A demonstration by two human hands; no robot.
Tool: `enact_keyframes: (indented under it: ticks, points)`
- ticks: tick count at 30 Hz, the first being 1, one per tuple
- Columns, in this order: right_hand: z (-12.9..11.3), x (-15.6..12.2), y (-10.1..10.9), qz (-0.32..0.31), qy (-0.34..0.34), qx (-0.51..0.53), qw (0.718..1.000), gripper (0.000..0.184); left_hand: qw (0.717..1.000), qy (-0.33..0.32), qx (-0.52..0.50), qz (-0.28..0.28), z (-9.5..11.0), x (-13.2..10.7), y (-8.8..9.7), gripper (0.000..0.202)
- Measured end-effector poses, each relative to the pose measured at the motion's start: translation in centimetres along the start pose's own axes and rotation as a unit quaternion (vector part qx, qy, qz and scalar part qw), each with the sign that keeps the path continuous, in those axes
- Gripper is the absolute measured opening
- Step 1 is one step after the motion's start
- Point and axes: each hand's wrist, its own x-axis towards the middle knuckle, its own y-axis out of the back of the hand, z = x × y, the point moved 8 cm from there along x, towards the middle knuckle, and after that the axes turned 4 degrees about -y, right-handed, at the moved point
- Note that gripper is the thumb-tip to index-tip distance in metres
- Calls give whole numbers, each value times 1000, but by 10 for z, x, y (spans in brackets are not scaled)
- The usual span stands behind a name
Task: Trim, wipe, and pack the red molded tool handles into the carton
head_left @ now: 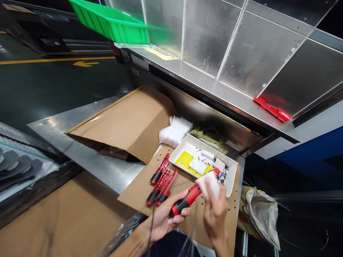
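Note:
My left hand [171, 214] is closed round the black grip of a red and black plastic tool housing [193, 194], which slants up to the right. In my right hand [216, 210] is a white wiping cloth [210, 184], somewhat blurred, pressed against the housing near its red far end. Just left of my hands, several similar red and black housing halves [160, 182] lie on a cardboard sheet [135, 194]. Behind the held housing stands a white tray [232, 178] with a yellow label, white pads and small black parts in it.
A stack of white sheets [175, 132] and a green cloth bundle [210, 137] lie behind the tray. A large cardboard box [128, 121] stands at left. The metal shelf above holds a green bin [112, 25] and a red housing piece [273, 110]. A bag [264, 214] hangs at right.

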Motion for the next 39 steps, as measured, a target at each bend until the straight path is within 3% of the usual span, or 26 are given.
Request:
enact_keyframes:
  ticks: [2, 5, 11, 22, 27, 32, 39]
  points:
    - [12, 6, 9, 34, -31, -37, 998, 42, 998, -41, 45, 14, 5, -3, 0, 46]
    - [21, 12, 11, 20, -30, -34, 999, 42, 988, -104, 107, 41, 14, -9, -3, 76]
    - [22, 9, 9, 18, 3, -54, 998, 49, 970, -124, 206, 30, 22, -14, -11, 106]
    - [19, 13, -3, -50, 31, -82, 995, 49, 958, -143, 243, 47, 24, -8, -6, 98]
    - [24, 11, -7, -51, 26, -85, 995, 46, 955, -137, 263, 14, 20, -1, -2, 101]
    - [26, 9, -15, -82, 5, -66, 994, 44, 958, -156, 235, 55, 26, -4, 6, 88]
    - [29, 6, -25, -115, -23, -45, 992, 43, 956, -176, 225, 64, 32, -6, 11, 80]
